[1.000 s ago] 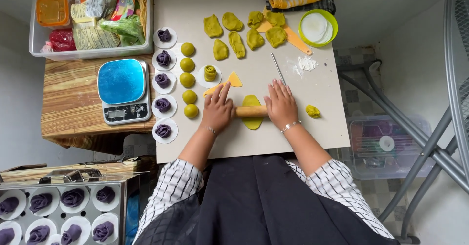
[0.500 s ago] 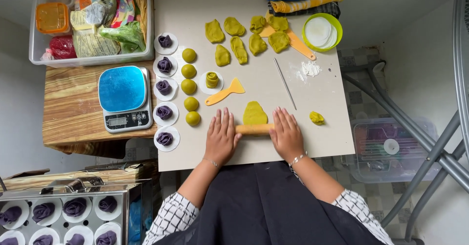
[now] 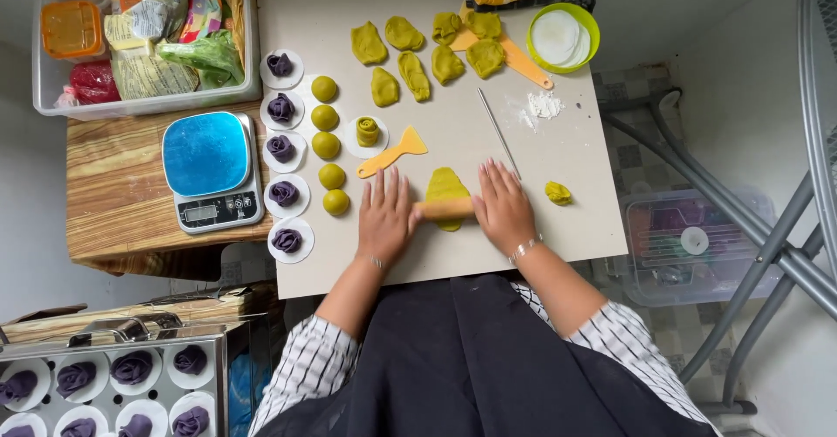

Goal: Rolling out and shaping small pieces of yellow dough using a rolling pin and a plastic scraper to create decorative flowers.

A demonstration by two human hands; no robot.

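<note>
Pressing flat, spread hands, left hand (image 3: 386,215), right hand (image 3: 503,206), on rolling pin (image 3: 445,208), over green dough (image 3: 447,184)

left hand (image 3: 386,216): flat on rolling pin (image 3: 443,208), palm down
right hand (image 3: 504,206): flat on pin's other end
dough (image 3: 448,184): green oval under pin, on desk (image 3: 575,219)

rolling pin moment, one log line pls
left hand | right hand | both flat on rolling pin | over green dough piece | on grey board
</note>
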